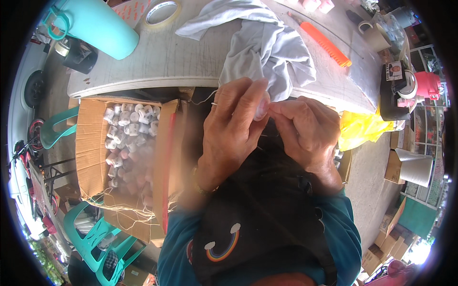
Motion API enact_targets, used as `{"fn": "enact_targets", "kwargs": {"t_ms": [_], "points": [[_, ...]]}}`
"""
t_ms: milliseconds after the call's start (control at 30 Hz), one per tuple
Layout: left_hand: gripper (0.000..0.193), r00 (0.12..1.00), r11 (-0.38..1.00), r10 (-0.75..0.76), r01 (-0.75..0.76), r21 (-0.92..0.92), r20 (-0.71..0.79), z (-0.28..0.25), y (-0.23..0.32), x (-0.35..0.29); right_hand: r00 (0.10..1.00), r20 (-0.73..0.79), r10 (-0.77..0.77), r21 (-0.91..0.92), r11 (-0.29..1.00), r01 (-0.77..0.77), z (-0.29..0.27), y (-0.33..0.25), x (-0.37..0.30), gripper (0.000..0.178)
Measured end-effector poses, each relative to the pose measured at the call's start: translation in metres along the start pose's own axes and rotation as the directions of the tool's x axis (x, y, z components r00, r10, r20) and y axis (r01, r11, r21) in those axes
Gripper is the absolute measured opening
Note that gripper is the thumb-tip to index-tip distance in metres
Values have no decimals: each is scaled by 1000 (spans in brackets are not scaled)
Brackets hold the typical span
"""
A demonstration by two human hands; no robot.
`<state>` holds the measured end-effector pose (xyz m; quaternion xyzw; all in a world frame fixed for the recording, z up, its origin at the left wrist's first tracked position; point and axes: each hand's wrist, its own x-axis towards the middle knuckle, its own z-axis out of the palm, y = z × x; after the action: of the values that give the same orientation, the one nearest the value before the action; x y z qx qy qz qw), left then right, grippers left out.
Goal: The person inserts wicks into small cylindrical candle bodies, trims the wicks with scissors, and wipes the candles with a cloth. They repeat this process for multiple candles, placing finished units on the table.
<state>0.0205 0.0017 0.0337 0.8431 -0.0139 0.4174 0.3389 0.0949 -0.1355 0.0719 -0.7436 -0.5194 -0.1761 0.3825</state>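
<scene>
**Garage-type workshop, by the looks of it**

Grey bare floor [367, 167], a car [21, 71] right alongside, teal plastic chairs [47, 129], packed shelves [426, 143]. Scuffed white desk [200, 62] with a tape roll [168, 24], plus a cardboard box [90, 152] full of little white cylinders [130, 116].

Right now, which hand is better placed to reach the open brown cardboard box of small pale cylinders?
Probably the left hand: it is nearer the brown cardboard box than the right hand, though both look occupied.
</scene>
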Motion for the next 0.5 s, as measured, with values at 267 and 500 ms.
{"fn": "enact_targets", "kwargs": {"t_ms": [267, 500], "points": [[58, 998, 998, -60, 59, 30, 35, -1, -2, -1, 995, 32, 90, 130, 987, -93, 2, 3, -2, 20], [59, 994, 996, -93, 92, 10, 54, -4, -3, -1, 976, 100, 194, 141, 968, -206, -3, -2, -3, 25]]}}
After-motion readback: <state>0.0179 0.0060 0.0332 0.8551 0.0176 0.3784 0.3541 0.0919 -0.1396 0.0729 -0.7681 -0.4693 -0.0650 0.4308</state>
